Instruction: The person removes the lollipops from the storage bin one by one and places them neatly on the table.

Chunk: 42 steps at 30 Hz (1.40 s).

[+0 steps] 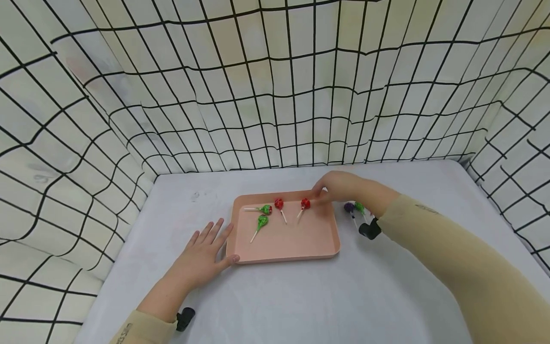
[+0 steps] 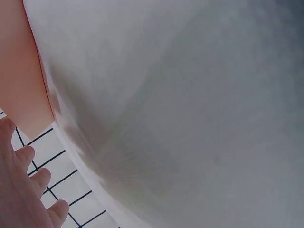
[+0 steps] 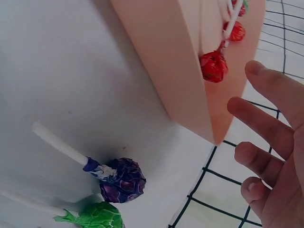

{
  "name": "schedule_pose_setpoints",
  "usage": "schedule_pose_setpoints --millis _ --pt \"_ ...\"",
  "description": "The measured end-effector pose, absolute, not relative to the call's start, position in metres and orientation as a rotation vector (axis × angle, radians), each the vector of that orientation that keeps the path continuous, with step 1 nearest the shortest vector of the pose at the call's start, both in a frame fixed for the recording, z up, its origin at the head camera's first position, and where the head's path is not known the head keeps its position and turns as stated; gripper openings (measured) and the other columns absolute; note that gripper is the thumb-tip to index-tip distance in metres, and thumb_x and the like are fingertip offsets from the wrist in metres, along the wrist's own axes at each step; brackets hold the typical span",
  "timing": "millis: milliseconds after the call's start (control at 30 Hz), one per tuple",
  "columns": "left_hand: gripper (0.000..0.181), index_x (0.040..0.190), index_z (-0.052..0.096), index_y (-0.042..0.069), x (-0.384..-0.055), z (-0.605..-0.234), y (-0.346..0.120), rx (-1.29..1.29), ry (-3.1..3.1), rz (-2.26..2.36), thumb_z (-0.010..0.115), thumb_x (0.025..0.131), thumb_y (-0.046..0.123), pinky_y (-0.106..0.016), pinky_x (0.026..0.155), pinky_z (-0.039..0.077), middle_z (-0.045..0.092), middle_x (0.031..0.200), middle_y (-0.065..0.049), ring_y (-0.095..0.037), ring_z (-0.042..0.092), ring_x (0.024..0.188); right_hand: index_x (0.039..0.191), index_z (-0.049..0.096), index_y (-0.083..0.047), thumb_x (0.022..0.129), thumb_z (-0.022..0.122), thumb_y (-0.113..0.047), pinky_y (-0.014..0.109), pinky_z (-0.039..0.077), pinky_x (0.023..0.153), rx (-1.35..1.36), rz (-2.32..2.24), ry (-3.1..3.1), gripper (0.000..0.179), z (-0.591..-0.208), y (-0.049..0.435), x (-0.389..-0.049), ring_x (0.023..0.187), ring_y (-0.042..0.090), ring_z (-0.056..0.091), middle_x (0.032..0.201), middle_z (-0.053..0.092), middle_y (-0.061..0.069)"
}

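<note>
A pink tray (image 1: 296, 243) lies on the table with two red lollipops, one red lollipop (image 1: 305, 203) nearer the right, the other red lollipop (image 1: 279, 203) left of it. Further left on the tray are a green lollipop (image 1: 262, 220) and a green-and-red lollipop (image 1: 267, 209). My left hand (image 1: 202, 260) is spread flat beside the tray's left side, its thumb at the front left corner. Over the back right corner hovers my right hand (image 1: 339, 186); the right wrist view shows its fingers (image 3: 259, 116) loosely bent and apart, holding nothing, near a red lollipop (image 3: 214, 66).
Right of the tray, on the white-covered table (image 1: 292, 301), lie a purple lollipop (image 3: 122, 180) and a green lollipop (image 3: 97, 216); a bit of red shows behind the right wrist. Black grid lines (image 1: 313, 86) mark the white walls around the table.
</note>
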<state>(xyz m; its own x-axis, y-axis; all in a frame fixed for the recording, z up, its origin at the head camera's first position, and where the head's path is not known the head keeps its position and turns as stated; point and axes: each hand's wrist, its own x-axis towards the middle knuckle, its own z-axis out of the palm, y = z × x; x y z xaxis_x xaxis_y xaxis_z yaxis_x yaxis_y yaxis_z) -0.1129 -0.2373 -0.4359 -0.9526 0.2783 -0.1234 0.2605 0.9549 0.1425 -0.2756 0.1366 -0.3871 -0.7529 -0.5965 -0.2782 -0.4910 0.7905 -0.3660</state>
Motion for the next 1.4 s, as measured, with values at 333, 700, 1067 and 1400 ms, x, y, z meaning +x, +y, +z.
schedule_pose_setpoints --millis 333,700,1067,1400 --pt "0.088 0.159 0.026 0.019 -0.112 -0.435 -0.236 0.410 2.970 0.200 0.053 0.091 0.068 -0.061 0.119 0.012 0.017 0.165 -0.011 -0.037 0.015 0.150 0.122 0.073 -0.028 0.096 0.066 -0.023 0.039 0.048 0.101 -0.891 -0.288 2.563 0.028 -0.393 0.122 -0.274 0.108 0.016 0.061 0.117 0.070 -0.006" --pt "0.089 0.159 0.025 0.019 -0.112 -0.436 -0.239 0.418 2.973 0.193 0.051 0.091 0.070 -0.062 0.118 0.013 0.017 0.165 -0.011 -0.037 0.016 0.150 0.118 0.073 -0.026 0.096 0.066 -0.025 0.035 0.051 0.091 -0.990 -0.143 2.574 0.023 -0.398 0.111 -0.276 0.095 0.015 0.059 0.103 0.069 -0.008" --pt "0.089 0.159 0.024 0.019 -0.112 -0.432 -0.238 0.429 2.971 0.177 0.048 0.091 0.071 -0.061 0.118 0.014 0.017 0.165 -0.011 -0.038 0.016 0.150 0.115 0.074 -0.023 0.096 0.068 -0.026 0.036 0.052 0.090 -1.007 -0.071 2.610 0.021 -0.404 0.106 -0.278 0.093 0.015 0.060 0.100 0.070 -0.007" --pt "0.087 0.159 0.025 0.019 -0.112 -0.430 -0.237 0.432 2.973 0.180 0.052 0.092 0.067 -0.062 0.118 0.014 0.018 0.164 -0.012 -0.038 0.017 0.149 0.115 0.075 -0.023 0.096 0.067 -0.020 0.036 0.051 0.096 -1.022 -0.138 2.607 0.021 -0.405 0.108 -0.277 0.095 0.015 0.061 0.102 0.070 -0.008"
